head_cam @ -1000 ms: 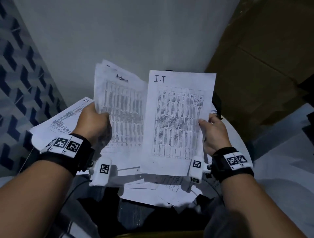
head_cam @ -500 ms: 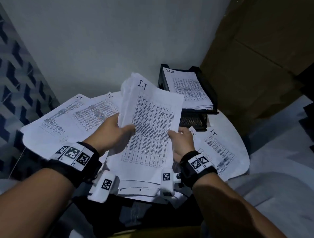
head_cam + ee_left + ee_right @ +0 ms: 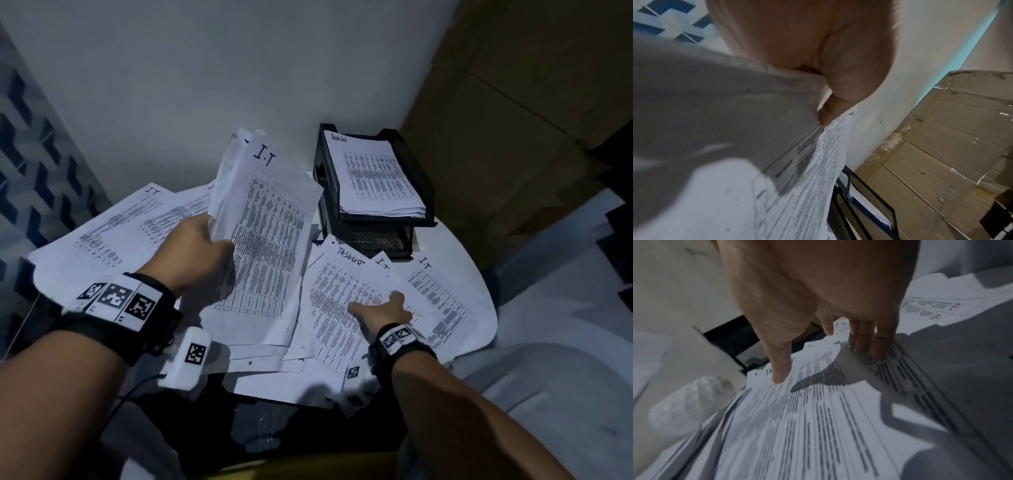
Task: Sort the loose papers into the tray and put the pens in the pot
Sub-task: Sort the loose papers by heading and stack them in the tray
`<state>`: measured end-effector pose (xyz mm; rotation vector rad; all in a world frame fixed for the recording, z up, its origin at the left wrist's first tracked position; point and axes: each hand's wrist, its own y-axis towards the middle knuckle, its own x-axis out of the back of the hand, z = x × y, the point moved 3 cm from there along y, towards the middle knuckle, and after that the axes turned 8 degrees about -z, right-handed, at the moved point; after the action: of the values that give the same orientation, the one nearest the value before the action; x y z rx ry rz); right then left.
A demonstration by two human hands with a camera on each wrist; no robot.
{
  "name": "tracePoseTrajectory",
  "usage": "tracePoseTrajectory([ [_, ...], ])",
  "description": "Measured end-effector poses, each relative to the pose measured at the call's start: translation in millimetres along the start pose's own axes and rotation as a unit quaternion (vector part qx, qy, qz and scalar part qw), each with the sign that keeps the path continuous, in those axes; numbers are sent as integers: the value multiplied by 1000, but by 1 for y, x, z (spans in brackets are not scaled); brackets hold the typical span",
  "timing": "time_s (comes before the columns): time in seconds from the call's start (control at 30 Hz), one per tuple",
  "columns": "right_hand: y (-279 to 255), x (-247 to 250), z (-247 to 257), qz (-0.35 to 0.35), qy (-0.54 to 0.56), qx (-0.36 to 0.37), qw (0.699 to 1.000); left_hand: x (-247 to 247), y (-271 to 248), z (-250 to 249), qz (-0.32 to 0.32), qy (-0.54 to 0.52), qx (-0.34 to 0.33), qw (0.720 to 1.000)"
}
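My left hand [image 3: 219,245] holds a stack of printed sheets marked "I.T" [image 3: 270,246] upright above the table; in the left wrist view the thumb [image 3: 836,104] pinches the stack [image 3: 801,186]. My right hand [image 3: 383,306] lies with straight fingers on loose sheets on the table. Its thumb [image 3: 780,369] touches a sheet headed "TASKLIST" [image 3: 335,308], and its fingers [image 3: 875,345] press a neighbouring "I.T" sheet [image 3: 438,294]. A black mesh tray [image 3: 329,192] at the back holds a "Task List" pile [image 3: 373,174]. I see no pens or pot.
More "I.T" sheets [image 3: 113,233] spread over the left of the round white table [image 3: 455,246]. A large cardboard box [image 3: 513,137] stands right of the tray. A blue patterned panel [image 3: 34,164] is at left. Something crumpled and white [image 3: 690,402] lies beside the papers.
The two fanned groups of sheets came together into one stack in my left hand. My right hand let go of it and dropped right onto the sheets lying on the table.
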<state>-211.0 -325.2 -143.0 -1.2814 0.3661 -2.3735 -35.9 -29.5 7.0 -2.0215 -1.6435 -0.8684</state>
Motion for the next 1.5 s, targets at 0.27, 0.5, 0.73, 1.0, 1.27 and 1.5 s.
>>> tracePoseTrajectory([
  [0.27,3,-19,-1,-72,104,42,991,5,0,6,-13,15,4,1000],
  [0.5,-9,20,35,-46,135,138,980,12,9,7,-34,30,12,999],
  [0.73,-74,57,84,-56,170,327,928,24,11,12,-61,28,39,997],
  [1.0,-86,130,128,-120,315,408,849,34,11,10,-85,7,17,996],
  [1.27,-72,106,121,-36,448,292,844,20,-3,-15,3,-233,43,972],
  [1.5,-70,54,110,82,408,188,890,-4,-16,-16,97,-329,113,932],
])
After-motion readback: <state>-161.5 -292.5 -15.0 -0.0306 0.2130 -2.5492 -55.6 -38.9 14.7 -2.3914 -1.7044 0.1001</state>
